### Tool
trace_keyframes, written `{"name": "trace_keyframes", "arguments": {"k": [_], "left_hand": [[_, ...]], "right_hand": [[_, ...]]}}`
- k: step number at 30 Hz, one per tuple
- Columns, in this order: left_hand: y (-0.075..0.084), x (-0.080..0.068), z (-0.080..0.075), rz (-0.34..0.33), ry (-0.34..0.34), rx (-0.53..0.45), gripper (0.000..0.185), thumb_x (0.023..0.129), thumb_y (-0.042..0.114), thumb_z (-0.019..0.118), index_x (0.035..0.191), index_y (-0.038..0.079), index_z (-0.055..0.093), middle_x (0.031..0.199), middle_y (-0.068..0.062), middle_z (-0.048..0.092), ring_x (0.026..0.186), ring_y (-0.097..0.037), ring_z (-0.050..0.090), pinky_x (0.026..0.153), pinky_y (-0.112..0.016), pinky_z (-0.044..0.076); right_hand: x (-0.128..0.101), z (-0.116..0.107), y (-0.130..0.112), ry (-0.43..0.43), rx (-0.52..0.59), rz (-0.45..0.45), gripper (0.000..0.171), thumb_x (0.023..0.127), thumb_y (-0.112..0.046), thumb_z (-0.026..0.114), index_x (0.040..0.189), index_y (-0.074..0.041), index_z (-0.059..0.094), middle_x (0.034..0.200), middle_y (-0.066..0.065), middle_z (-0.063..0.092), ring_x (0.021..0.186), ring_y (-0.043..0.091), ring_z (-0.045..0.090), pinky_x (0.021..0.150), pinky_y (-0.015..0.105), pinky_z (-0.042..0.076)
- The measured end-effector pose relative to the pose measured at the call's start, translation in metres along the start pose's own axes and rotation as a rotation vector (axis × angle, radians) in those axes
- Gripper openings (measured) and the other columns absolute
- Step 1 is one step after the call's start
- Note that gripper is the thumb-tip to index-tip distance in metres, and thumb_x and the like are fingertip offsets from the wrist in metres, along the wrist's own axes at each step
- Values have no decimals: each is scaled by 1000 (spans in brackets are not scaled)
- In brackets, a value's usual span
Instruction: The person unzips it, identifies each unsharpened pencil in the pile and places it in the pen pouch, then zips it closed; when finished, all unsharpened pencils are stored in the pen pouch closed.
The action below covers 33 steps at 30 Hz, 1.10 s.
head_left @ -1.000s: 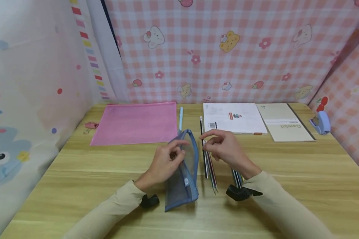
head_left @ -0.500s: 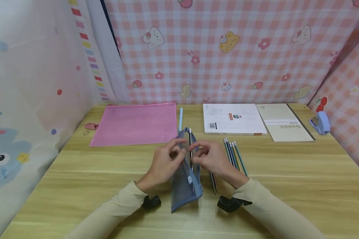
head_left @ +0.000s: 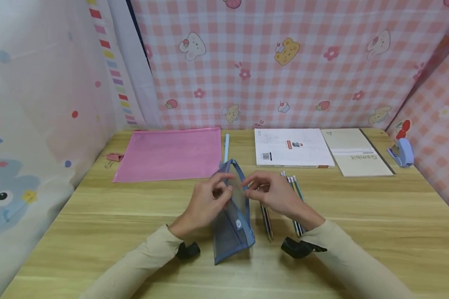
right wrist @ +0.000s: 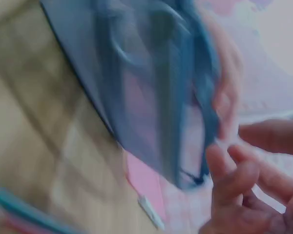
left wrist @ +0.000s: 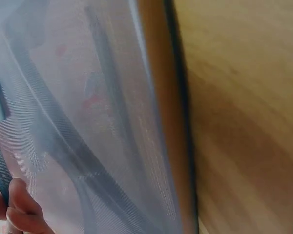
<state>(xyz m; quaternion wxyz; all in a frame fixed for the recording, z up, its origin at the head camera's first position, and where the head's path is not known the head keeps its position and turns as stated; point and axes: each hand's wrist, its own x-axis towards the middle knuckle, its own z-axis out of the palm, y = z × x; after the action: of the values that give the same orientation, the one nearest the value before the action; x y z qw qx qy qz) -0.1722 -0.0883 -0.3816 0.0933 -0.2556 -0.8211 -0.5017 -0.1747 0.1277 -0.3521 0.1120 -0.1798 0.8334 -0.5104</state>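
Left hand (head_left: 205, 201) pinching blue mesh pouch (head_left: 232, 216) near its top edge, holding it upright on surface (head_left: 359, 232). Right hand (head_left: 275, 193) at pouch opening, fingers loosely curled, holding nothing visible. Pencils (head_left: 297, 195) lying just right of pouch, partly under right hand.

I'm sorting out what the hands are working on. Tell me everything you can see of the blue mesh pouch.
The blue mesh pouch is see-through netting edged with a darker blue band, bearing a small round label low on its side. It stands on edge on the wooden desk, narrow end toward the camera, its mouth uppermost. The left hand pinches its upper edge; the right hand is at the mouth, contact unclear.
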Motion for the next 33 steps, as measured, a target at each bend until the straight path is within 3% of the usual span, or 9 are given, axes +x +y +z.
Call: {"name": "trace_keyframes", "arguments": {"k": [5, 12, 17, 24, 33], "left_hand": [[1, -1, 0, -13, -13, -6, 30, 94, 6, 58, 124, 3, 64, 65, -2, 69, 52, -2, 56, 49, -22, 49], [3, 0, -1, -4, -20, -9, 30, 95, 5, 58, 123, 3, 65, 65, -2, 69, 52, -2, 56, 49, -23, 48], [4, 1, -1, 5, -26, -17, 30, 95, 5, 58, 124, 3, 65, 65, -2, 68, 53, -2, 56, 49, -22, 48], [3, 0, 1, 6, -27, -24, 29, 95, 4, 58, 123, 3, 65, 65, -2, 68, 53, -2, 55, 49, -21, 47], [3, 0, 1, 14, -47, -20, 29, 95, 4, 58, 124, 1, 64, 63, -2, 66, 52, -2, 55, 48, -21, 46]], "right_hand": [[-6, -38, 16, -24, 54, 39, 21, 95, -12, 65, 110, 2, 66, 86, 10, 69, 58, 9, 52, 51, 26, 46], [-19, -73, 43, -88, -242, 76, 19, 93, -13, 69, 107, -1, 68, 85, 12, 68, 65, 14, 57, 55, 25, 48], [-25, -75, 57, -102, -386, 54, 13, 88, -6, 73, 101, -5, 71, 81, 3, 69, 71, 13, 59, 58, 23, 47], [-26, -68, 68, -63, -474, 22, 12, 83, 2, 74, 91, -6, 72, 77, 2, 66, 70, 10, 58, 59, 22, 49], [-23, -59, 67, -30, -639, -35, 8, 81, -6, 79, 86, -9, 72, 72, -2, 67, 67, 6, 56, 62, 24, 46]]}}
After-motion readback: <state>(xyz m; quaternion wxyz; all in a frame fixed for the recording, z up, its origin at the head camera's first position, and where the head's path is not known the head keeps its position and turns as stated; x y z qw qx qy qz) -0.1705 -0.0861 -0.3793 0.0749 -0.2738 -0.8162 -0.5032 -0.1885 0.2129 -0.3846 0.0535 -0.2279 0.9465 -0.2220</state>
